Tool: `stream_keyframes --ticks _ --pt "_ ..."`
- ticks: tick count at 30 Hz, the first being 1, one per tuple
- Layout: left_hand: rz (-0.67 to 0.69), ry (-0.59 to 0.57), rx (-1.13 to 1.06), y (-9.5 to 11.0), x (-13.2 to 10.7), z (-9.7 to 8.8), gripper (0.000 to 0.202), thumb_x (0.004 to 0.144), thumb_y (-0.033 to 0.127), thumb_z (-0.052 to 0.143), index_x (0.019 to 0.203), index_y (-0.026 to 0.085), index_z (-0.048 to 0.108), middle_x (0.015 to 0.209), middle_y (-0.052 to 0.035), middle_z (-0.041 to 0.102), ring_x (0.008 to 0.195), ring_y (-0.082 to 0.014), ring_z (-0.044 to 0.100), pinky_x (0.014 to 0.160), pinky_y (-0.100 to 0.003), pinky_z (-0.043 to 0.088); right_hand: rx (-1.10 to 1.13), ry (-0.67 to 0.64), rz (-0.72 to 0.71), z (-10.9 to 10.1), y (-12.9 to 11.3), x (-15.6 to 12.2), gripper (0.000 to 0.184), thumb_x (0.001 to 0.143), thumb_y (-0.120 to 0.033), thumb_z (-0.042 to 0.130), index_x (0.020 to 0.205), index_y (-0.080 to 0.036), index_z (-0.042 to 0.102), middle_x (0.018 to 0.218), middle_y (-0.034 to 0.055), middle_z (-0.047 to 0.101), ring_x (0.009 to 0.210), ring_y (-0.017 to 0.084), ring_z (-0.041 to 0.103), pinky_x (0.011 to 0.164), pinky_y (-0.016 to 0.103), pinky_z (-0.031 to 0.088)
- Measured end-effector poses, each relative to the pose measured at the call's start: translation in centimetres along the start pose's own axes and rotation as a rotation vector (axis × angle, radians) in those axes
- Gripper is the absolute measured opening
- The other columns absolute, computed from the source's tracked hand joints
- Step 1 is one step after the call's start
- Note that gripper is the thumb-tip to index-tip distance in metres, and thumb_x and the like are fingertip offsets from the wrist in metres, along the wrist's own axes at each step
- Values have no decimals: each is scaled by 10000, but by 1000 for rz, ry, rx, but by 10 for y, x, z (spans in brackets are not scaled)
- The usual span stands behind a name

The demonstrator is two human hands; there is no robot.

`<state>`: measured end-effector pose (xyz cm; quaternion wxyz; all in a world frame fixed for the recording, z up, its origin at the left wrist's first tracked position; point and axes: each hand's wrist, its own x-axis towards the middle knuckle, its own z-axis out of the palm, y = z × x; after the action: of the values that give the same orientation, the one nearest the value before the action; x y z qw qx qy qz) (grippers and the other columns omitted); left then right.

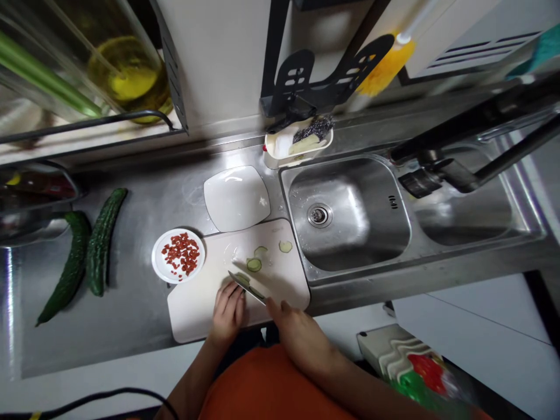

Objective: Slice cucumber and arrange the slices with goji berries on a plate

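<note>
A white cutting board (196, 309) lies on the steel counter in front of me. My right hand (300, 332) grips a knife (245, 286) whose blade points left across the board. My left hand (227, 312) rests on the board with its fingers curled, just below the blade; the piece under them is mostly hidden. Three cucumber slices lie loose on the board: one (254, 265) by the blade tip, one (261, 251) above it, one (285, 247) near the right edge.
A small round plate of chopped red pieces (179, 255) sits left of the board. An empty white square plate (237, 197) lies behind it. Two whole cucumbers (98, 242) rest at far left. A steel sink (347, 216) adjoins the board on the right.
</note>
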<state>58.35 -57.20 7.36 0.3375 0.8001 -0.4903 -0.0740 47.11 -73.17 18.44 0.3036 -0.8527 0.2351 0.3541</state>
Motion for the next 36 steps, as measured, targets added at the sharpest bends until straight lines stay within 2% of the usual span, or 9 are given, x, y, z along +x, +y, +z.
stream_keyframes --ticks 5,14,19,27,36 --pt "0 9 13 -4 -1 2 230 826 159 546 1052 137 582 996 -108 637 1043 -215 567 904 -416 483 -3 -64 -17 -5 -1 -5 428 836 -32 309 1187 -218 466 901 81 637 738 182 641 557 216 411" --pt "11 34 24 -5 -3 6 212 832 151 531 1040 139 571 971 -103 636 1017 -215 577 885 -427 494 -21 -25 -31 2 2 -7 471 814 -11 315 1205 -236 445 905 69 637 719 190 647 546 228 413" --pt "16 42 10 -4 -3 6 216 831 149 534 1044 136 566 971 -105 633 1011 -216 575 879 -431 499 -40 -19 -20 2 1 -6 418 830 -31 314 1159 -235 473 891 68 636 689 199 647 513 236 407" --pt "17 41 -4 -4 -2 5 200 830 136 529 1024 140 579 957 -98 636 1011 -216 579 885 -433 499 -40 -40 -14 -1 0 -6 406 839 -46 336 1181 -227 459 904 86 638 710 188 648 550 223 422" --pt "20 24 0 -5 -4 6 206 838 151 525 1037 146 576 976 -102 638 1015 -220 581 892 -443 493 -20 -38 -9 1 1 -6 463 827 -9 285 1188 -229 473 907 79 643 724 193 653 570 236 434"
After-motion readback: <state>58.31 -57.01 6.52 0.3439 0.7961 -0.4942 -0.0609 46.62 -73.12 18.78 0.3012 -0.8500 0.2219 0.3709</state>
